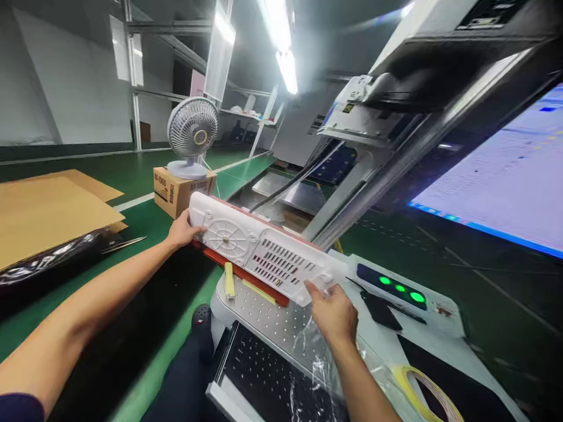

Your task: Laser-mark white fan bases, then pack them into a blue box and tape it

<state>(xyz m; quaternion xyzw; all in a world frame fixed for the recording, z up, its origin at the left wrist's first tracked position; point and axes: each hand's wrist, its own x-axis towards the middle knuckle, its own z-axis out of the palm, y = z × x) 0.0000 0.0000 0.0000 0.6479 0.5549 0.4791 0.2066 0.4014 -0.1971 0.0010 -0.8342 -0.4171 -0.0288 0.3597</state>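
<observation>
The white plastic panel [264, 249] is a long, narrow moulded piece with a round grille pattern toward its far-left end and rows of slots toward its near-right end; its long axis runs on a diagonal from far left to near right, and it is held up in the air just above the perforated metal plate [272, 319] of the machine, not resting on it as far as the view shows. A red edge runs along its far long side and a red-orange strip shows beneath it, but whether that strip belongs to the panel or lies on the plate cannot be told. The left hand [182, 230] holds the far-left end, its fingers wrapped around the short edge with the thumb on the visible face; the right hand [334, 310] holds the near-right end, its fingers clamped on the lower corner from below. So each hand has one end, and the panel spans the gap between them, the right hand nearer to the body. On the plate under the panel lie a yellow stop block [229, 280] and a thin yellow strip. To the right is a control panel with green lights [398, 287], then a roll of yellow tape [428, 392] nearer. Far left stand a small desk fan [192, 136] on a cardboard box [176, 190], with cardboard sheets [48, 211] beyond
</observation>
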